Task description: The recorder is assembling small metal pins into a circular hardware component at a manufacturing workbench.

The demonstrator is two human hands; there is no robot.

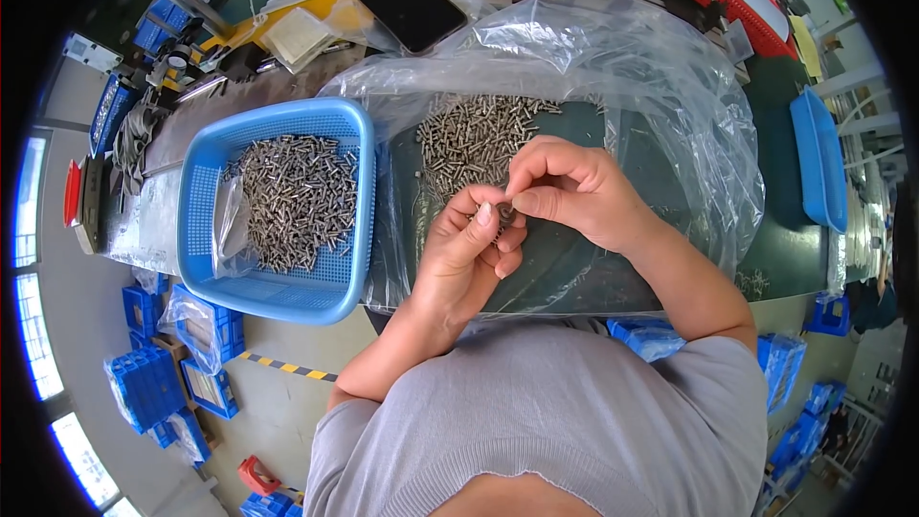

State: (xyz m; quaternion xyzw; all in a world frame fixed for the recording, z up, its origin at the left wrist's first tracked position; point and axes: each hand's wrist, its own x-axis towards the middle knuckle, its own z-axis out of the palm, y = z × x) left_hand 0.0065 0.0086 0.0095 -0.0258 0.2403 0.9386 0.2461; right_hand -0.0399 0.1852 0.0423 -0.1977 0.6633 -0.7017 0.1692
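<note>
Green bench top [785,249] carries clear plastic sheet [651,77]. Left hand [469,249] and right hand [565,191] pinch 1 small metal part [504,214] together, just below the loose pin pile [469,134]; blue basket [287,287] sits left of it.

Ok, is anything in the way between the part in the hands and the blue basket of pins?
Nothing visible. The small part is pinched between the left hand and right hand over the plastic sheet. The blue basket sits just to the left, open-topped; only its low rim and sheet lie between.
</note>
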